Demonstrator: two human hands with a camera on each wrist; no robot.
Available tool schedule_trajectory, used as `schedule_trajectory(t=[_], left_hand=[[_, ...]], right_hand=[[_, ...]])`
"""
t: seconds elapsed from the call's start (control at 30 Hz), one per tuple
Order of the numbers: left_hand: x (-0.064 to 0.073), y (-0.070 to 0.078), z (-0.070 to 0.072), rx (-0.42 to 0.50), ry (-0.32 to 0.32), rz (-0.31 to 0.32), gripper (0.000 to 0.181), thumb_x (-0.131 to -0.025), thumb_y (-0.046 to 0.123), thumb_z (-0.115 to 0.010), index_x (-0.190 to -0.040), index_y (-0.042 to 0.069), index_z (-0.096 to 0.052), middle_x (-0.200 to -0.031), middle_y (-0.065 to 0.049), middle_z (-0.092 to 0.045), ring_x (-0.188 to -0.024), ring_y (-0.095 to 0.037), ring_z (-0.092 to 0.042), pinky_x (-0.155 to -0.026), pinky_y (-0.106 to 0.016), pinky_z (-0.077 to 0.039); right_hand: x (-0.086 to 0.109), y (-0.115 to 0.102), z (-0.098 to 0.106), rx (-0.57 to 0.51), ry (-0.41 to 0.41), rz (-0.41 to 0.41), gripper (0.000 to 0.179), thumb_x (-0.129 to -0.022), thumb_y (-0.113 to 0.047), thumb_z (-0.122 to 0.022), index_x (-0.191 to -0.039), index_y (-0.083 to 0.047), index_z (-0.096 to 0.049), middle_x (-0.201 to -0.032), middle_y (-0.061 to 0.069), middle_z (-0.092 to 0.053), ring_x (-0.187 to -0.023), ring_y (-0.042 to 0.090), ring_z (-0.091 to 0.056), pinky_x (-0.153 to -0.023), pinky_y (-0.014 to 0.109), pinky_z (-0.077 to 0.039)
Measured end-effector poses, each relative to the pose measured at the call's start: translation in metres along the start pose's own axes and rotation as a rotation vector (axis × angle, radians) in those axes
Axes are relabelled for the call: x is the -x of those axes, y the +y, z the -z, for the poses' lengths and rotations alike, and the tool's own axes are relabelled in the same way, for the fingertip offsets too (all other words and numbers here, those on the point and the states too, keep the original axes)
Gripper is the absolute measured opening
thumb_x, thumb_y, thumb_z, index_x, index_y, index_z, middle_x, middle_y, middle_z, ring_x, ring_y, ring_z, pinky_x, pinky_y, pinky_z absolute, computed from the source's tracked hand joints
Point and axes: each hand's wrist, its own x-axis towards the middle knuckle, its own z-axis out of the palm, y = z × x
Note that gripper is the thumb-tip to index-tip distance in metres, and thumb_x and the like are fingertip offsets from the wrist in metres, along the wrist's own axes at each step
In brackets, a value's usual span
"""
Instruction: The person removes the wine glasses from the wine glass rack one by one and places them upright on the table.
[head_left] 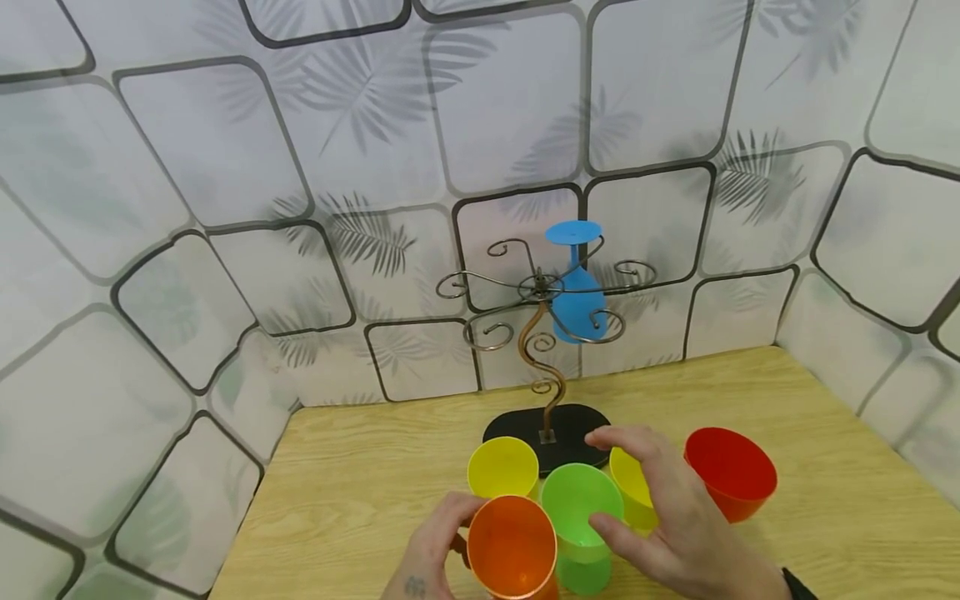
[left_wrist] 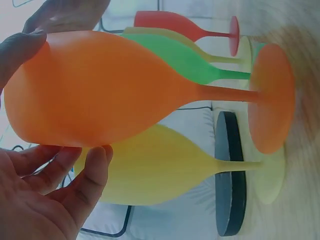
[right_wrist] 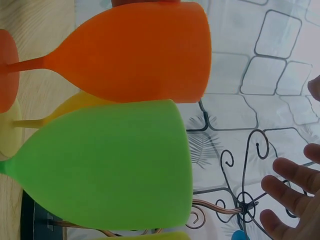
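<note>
My left hand (head_left: 438,546) holds an orange plastic goblet (left_wrist: 100,90) by the left side of its bowl, with curled fingers. The goblet stands upright, mouth up. To its right is a green goblet (right_wrist: 110,165). Above the green one hovers my right hand (head_left: 675,517), thumb and fingers spread, holding nothing. In the right wrist view the fingers (right_wrist: 290,175) of that hand are apart from the green bowl. Behind stand two yellow goblets, one at the left (head_left: 502,467) and one at the right (head_left: 632,492) partly hidden by the right hand. A red goblet (head_left: 731,473) stands farther right.
At the back of the wooden table (head_left: 352,467) stands a metal rack (head_left: 540,287) with curled arms on a black base (head_left: 517,425). A blue goblet (head_left: 577,304) hangs upside down from it. Patterned fabric walls (head_left: 510,108) enclose the table's back and sides.
</note>
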Motion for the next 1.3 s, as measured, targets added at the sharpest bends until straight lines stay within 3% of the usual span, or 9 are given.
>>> schedule_trajectory(t=[0.3,0.57,0.87,1.13,1.3], left_hand=[[0.002,-0.001,-0.004,-0.08,0.001,0.03,0.069,-0.074,0.035,-0.083,-0.131,0.018,-0.048,-0.12,-0.001,-0.051,-0.098,-0.017,-0.054,-0.072,-0.031,-0.058],[0.001,-0.006,-0.006,-0.047,-0.017,0.007,0.079,-0.076,0.031,-0.082,-0.137,0.009,-0.038,-0.122,-0.008,-0.05,-0.102,-0.021,-0.057,-0.074,-0.03,-0.058],[0.001,-0.004,-0.01,-0.012,-0.029,0.091,0.088,-0.077,0.03,-0.082,-0.142,0.003,-0.03,-0.125,-0.013,-0.048,-0.107,-0.028,-0.054,-0.079,-0.032,-0.057],[0.002,-0.01,-0.01,-0.002,-0.023,0.053,0.086,-0.077,0.026,-0.082,-0.141,0.001,-0.03,-0.124,-0.015,-0.047,-0.104,-0.028,-0.055,-0.074,-0.03,-0.057],[0.002,-0.01,-0.009,-0.015,-0.031,0.071,0.087,-0.077,0.028,-0.081,-0.141,0.002,-0.03,-0.124,-0.016,-0.046,-0.104,-0.029,-0.054,-0.072,-0.028,-0.055]], right_hand=[[0.006,0.003,0.001,0.025,-0.025,-0.04,0.063,-0.094,-0.045,-0.057,-0.121,0.011,-0.051,-0.116,0.017,-0.058,-0.107,0.023,-0.051,-0.104,0.014,-0.032],[0.008,0.007,0.0,0.01,-0.029,-0.026,0.062,-0.09,-0.04,-0.064,-0.123,0.011,-0.051,-0.119,0.016,-0.058,-0.108,0.024,-0.051,-0.104,0.016,-0.033],[0.009,0.006,0.002,0.044,-0.038,-0.048,0.063,-0.093,-0.045,-0.058,-0.123,0.009,-0.051,-0.118,0.015,-0.058,-0.108,0.023,-0.051,-0.104,0.014,-0.032],[0.011,0.009,0.0,0.017,-0.036,-0.018,0.061,-0.092,-0.041,-0.061,-0.123,0.01,-0.051,-0.118,0.016,-0.058,-0.107,0.024,-0.05,-0.103,0.017,-0.032],[0.012,0.01,0.002,0.055,-0.049,-0.041,0.062,-0.09,-0.042,-0.063,-0.125,0.008,-0.051,-0.119,0.014,-0.059,-0.108,0.023,-0.052,-0.104,0.015,-0.032]])
